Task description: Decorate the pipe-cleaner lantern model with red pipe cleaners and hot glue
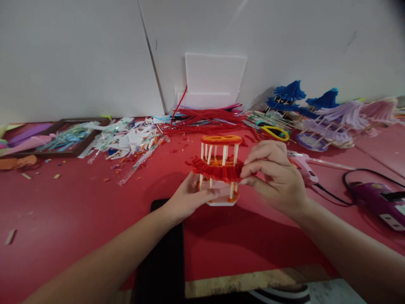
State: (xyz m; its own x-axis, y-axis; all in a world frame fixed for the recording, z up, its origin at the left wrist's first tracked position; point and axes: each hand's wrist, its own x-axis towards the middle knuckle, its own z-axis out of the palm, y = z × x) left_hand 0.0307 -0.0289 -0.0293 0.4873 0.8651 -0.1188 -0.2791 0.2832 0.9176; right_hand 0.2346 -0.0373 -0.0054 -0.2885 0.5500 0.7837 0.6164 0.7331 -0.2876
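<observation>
A small model pavilion point(225, 155) made of pale sticks stands upright between my hands. It has an orange fuzzy ring point(221, 139) on top, a red pipe-cleaner eave point(218, 169) round its middle and a white base point(223, 203). My left hand point(190, 195) is closed round its lower left side, the thumb across the front; the other fingers are mostly hidden behind. My right hand point(274, 175) pinches the right end of the red eave between thumb and fingers. Whether a loose piece is in that pinch is hidden.
Red pipe cleaners point(205, 120) lie at the back by white boards point(215, 76). To the right are yellow-handled pliers point(275, 131), a pink glue gun point(303, 169), a purple device point(379, 200) and finished blue point(289, 93) and lilac point(341, 116) models. Scraps point(136, 137) lie left; a black phone-like slab point(164, 253) is in front.
</observation>
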